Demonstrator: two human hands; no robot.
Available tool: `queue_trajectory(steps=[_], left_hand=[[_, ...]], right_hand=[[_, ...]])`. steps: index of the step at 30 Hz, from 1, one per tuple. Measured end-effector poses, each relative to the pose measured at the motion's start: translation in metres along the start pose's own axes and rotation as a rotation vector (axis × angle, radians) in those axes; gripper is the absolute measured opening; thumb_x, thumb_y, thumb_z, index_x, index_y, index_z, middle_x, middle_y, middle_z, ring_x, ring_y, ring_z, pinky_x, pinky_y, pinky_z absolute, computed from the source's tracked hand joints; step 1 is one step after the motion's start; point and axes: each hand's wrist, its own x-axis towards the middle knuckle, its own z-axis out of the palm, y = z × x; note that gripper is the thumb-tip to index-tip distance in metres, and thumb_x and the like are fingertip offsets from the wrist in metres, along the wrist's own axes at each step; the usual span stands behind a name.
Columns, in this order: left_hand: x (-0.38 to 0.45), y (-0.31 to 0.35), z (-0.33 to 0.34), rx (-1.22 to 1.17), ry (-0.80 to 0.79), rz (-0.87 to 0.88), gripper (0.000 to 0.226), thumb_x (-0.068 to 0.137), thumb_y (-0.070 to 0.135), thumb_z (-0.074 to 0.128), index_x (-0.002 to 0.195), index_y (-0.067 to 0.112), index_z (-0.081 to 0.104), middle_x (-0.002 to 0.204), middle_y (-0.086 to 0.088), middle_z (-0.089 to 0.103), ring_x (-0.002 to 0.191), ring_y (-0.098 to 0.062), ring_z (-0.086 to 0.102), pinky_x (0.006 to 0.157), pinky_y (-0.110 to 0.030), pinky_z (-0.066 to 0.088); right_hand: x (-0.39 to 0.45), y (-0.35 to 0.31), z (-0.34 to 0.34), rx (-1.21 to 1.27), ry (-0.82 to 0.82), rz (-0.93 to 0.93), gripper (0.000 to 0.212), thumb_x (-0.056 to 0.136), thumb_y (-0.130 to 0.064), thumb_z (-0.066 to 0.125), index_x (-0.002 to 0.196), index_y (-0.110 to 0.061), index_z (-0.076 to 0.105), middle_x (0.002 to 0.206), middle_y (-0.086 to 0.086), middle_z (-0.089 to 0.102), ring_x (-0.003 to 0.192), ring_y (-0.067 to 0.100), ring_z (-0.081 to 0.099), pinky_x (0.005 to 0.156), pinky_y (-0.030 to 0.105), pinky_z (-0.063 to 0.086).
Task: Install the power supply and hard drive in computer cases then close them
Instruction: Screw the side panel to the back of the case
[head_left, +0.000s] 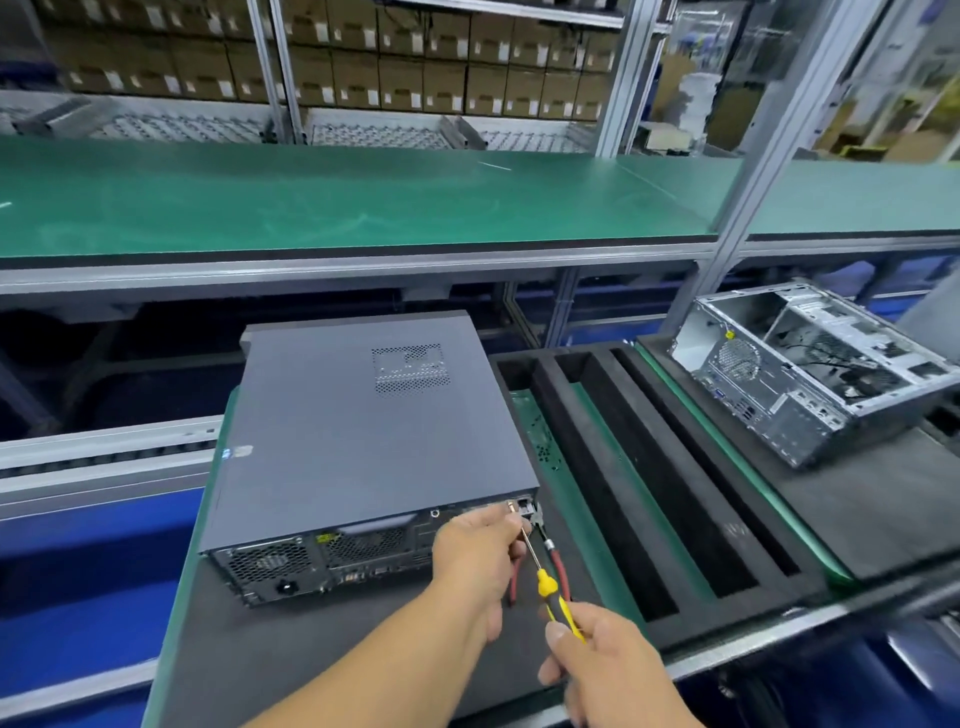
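Observation:
A closed dark grey computer case (363, 441) lies flat on a black foam pallet (322, 654), its rear panel facing me. My right hand (608, 670) grips the yellow-and-black handle of a screwdriver (548, 584), whose tip meets a screw at the case's rear top right corner. My left hand (480, 553) pinches the shaft near that screw. Red-handled pliers (558, 564) lie on the foam beside the corner, partly behind my left hand. A second case (810, 374), open with its interior showing, lies on another pallet at the right.
Long slots cut in black foam (654, 493) lie between the two cases. A green-topped shelf (363, 197) spans above the line, with an aluminium post (737, 197) at the right. Stacked cardboard boxes (415, 62) fill racks behind. A roller conveyor rail (104, 457) runs at left.

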Motion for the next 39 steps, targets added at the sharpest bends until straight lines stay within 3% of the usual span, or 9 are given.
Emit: queue_trajectory(steps=[4,8,12,14,20,28,30,34,39], left_hand=[[0.007,0.0,0.007,0.03,-0.012,-0.049,0.012,0.095,0.009,0.066,0.098,0.011,0.078,0.071,-0.002,0.071,0.053,-0.012,0.048,0.048,-0.024,0.035],[0.012,0.002,0.009,0.017,-0.032,-0.057,0.015,0.095,0.003,0.063,0.095,0.007,0.077,0.072,-0.002,0.074,0.048,-0.008,0.049,0.042,-0.022,0.036],[0.014,0.001,0.009,0.048,-0.014,-0.079,0.032,0.093,0.006,0.066,0.067,0.016,0.081,0.068,-0.004,0.07,0.049,-0.012,0.046,0.047,-0.024,0.033],[0.014,0.002,0.009,0.046,-0.008,-0.086,0.037,0.094,0.007,0.067,0.063,0.022,0.08,0.066,-0.004,0.068,0.048,-0.011,0.045,0.047,-0.024,0.033],[0.012,0.004,0.008,0.021,-0.034,-0.075,0.033,0.095,0.007,0.067,0.065,0.014,0.08,0.068,-0.004,0.07,0.048,-0.009,0.047,0.045,-0.023,0.035],[0.015,0.006,0.01,0.027,-0.031,-0.079,0.044,0.095,0.006,0.065,0.053,0.017,0.077,0.067,-0.006,0.065,0.049,-0.012,0.043,0.048,-0.025,0.032],[0.016,0.005,0.009,0.03,-0.022,-0.09,0.038,0.093,0.005,0.066,0.057,0.011,0.076,0.065,-0.006,0.065,0.047,-0.011,0.044,0.045,-0.023,0.032],[0.018,0.007,0.01,0.035,-0.014,-0.108,0.01,0.093,0.006,0.07,0.085,0.004,0.074,0.064,-0.004,0.069,0.045,-0.008,0.047,0.039,-0.021,0.032],[0.019,0.007,0.011,0.05,-0.015,-0.128,0.007,0.093,0.009,0.071,0.092,0.004,0.076,0.069,-0.005,0.068,0.046,-0.009,0.045,0.038,-0.022,0.03]], right_hand=[[0.004,0.002,0.0,0.056,0.014,-0.007,0.017,0.103,-0.021,0.053,0.103,-0.023,0.071,0.074,0.007,0.075,0.049,0.019,0.055,0.053,0.026,0.048],[0.011,0.006,0.0,0.057,0.009,-0.015,0.021,0.104,-0.025,0.052,0.099,-0.017,0.071,0.072,0.006,0.074,0.05,0.017,0.054,0.053,0.026,0.048],[0.018,0.013,0.002,0.072,0.009,-0.008,0.026,0.103,-0.025,0.051,0.098,-0.008,0.07,0.07,0.007,0.073,0.048,0.016,0.051,0.053,0.026,0.043],[0.022,0.016,0.002,0.084,0.019,-0.013,0.029,0.102,-0.025,0.052,0.095,-0.004,0.07,0.068,0.009,0.073,0.047,0.016,0.049,0.054,0.028,0.042],[0.021,0.017,0.006,0.104,0.018,-0.017,0.029,0.103,-0.027,0.051,0.092,-0.009,0.072,0.07,0.007,0.073,0.048,0.013,0.051,0.054,0.027,0.044],[0.021,0.012,0.01,0.193,0.035,-0.01,0.024,0.104,-0.022,0.053,0.096,-0.009,0.071,0.065,0.008,0.071,0.043,0.015,0.046,0.046,0.023,0.037],[0.024,0.013,0.011,0.242,0.035,0.02,0.023,0.104,-0.024,0.053,0.098,-0.011,0.072,0.066,0.009,0.071,0.043,0.016,0.044,0.044,0.023,0.034],[0.03,0.015,0.013,0.424,-0.021,0.126,0.023,0.107,-0.025,0.051,0.111,-0.011,0.069,0.069,0.014,0.067,0.043,0.017,0.037,0.042,0.022,0.024],[0.029,0.015,0.02,0.635,-0.045,0.172,0.018,0.105,-0.023,0.056,0.111,-0.011,0.068,0.069,0.014,0.06,0.044,0.017,0.034,0.045,0.021,0.02]])
